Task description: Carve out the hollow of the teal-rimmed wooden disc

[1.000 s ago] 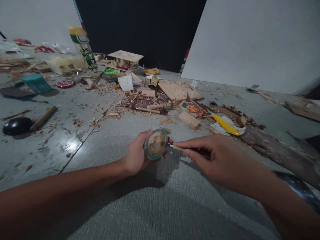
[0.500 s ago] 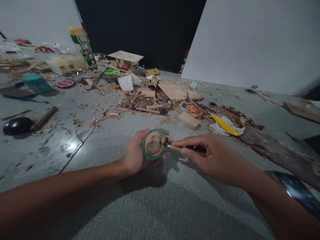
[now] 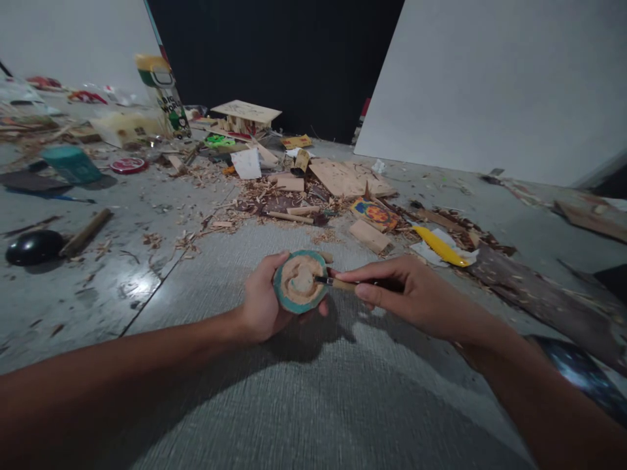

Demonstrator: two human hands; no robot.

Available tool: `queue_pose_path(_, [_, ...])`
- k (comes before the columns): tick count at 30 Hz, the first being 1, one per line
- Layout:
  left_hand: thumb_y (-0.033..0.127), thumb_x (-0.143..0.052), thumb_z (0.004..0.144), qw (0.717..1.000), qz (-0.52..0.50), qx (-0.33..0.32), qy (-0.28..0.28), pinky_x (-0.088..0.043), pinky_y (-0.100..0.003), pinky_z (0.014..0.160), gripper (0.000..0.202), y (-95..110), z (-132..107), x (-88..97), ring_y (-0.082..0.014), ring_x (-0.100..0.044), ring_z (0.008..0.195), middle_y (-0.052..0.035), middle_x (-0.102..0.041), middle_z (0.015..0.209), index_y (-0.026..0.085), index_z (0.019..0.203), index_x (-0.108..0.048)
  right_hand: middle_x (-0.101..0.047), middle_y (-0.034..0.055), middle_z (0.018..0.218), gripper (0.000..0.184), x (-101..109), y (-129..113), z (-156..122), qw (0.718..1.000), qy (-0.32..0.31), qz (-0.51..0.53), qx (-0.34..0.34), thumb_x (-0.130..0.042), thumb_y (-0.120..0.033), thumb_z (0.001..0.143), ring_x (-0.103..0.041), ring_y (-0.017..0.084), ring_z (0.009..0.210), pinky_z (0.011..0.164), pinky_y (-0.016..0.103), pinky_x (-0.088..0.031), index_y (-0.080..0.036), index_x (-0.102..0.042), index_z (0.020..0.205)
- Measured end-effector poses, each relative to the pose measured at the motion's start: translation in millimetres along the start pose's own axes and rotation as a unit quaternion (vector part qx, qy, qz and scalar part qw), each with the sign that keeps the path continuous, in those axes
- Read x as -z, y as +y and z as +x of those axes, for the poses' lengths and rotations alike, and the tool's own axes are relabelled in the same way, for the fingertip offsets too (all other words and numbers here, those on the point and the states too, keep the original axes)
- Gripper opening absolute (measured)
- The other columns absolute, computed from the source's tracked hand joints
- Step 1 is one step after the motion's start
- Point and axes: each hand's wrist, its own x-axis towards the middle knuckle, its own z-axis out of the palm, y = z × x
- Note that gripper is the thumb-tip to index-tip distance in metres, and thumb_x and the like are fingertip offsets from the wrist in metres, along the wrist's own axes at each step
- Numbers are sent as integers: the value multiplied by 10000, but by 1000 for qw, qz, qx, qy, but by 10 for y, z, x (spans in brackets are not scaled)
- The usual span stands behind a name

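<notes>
Near the middle of the head view, my left hand (image 3: 262, 297) is wrapped round a round wooden piece (image 3: 289, 301). Its rim is blue-green, and bare, hollowed wood with a raised centre shows inside. Between the thumb and fingers of my right hand (image 3: 404, 290) is a carving tool (image 3: 343, 284) with a wooden handle. The dark metal tip lies over the right side of the hollowed face; whether it bites into the wood I cannot tell. Part of the handle is hidden in my right hand.
Wood shavings and offcuts (image 3: 371, 236) lie beyond my hands. A yellow-handled tool (image 3: 441, 245) rests on paper to the right. On the left are a black rounded object with a wooden handle (image 3: 88, 232) and a teal object (image 3: 71, 163). A dark glossy object (image 3: 578, 372) lies at lower right.
The wooden piece has tilted so that more of its hollowed face catches the light. The tool's tip has shifted left, from the rim onto the face.
</notes>
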Motion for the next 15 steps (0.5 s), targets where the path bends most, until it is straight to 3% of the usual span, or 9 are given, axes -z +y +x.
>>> queue_pose_path(7, [488,-375,834,999,7,-8,33,-349,-251,408,584,15,-12,-41,-216,-619,557,-126,-685,705,51,1112,-643,-679,23,640,328,183,-51,-119,996,32,-76,-15,-547,-325,944,-538,120,526,452,223,-365,-231,-747,1187])
queue_pose_path(12, [477,-428,810,998,25,-27,45,-363,-252,441,533,30,-18,-80,-209,-624,587,-133,-704,788,70,1069,-656,-793,15,890,293,70,-244,-203,987,54,-150,-15,-570,-257,913,-648,141,612,497,232,-452,-323,-775,1112])
queue_pose_path(15, [470,-473,795,998,23,-32,39,-387,-255,470,490,23,-19,-81,-200,-623,597,-126,-709,800,83,1028,-663,-802,-6,911,308,-7,-318,-196,984,47,-170,-8,-547,-238,923,-677,141,610,512,230,-491,-339,-775,1104])
